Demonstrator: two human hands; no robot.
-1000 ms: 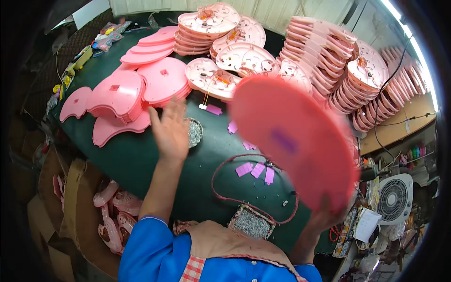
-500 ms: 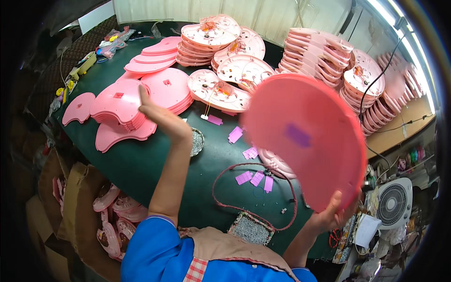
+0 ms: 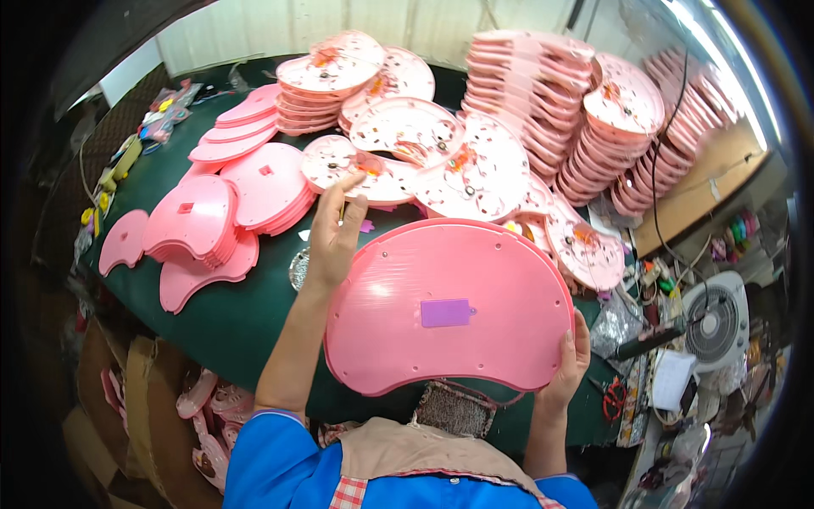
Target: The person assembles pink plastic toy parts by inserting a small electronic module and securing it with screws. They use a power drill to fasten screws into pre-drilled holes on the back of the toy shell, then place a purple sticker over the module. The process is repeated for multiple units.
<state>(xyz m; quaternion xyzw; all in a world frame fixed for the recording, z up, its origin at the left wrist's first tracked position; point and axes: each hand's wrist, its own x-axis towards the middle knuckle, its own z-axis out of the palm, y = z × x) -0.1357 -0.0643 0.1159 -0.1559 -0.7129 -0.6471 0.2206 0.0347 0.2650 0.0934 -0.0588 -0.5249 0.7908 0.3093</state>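
A pink kidney-shaped plastic panel point(image 3: 381, 327) is held up in front of me, its broad face toward me and its inward curve at the bottom. A purple rectangular cover point(image 3: 445, 313) sits in the middle of that face. My right hand point(image 3: 570, 360) grips the panel's right edge, thumb on the face and fingers by the rim. By the upper left edge, my left hand point(image 3: 337, 233) is raised with its fingers apart and nothing in it. Just beyond the fingertips lies a pink shell with wiring inside point(image 3: 394, 180). Much of the table is hidden behind the panel.
Stacked pink panels point(image 3: 191, 216) stand at the left. Tall stacks of pink shells point(image 3: 530, 93) fill the back right. A round dish of screws point(image 3: 298, 270) and a rectangular screw tray point(image 3: 454, 411) are nearby. Red-handled scissors point(image 3: 612, 399) and a fan point(image 3: 717, 324) are at the right.
The panel has come down and left from the right side, turning to face me in my right hand. My left hand has moved right to its upper left edge. The view has shifted.
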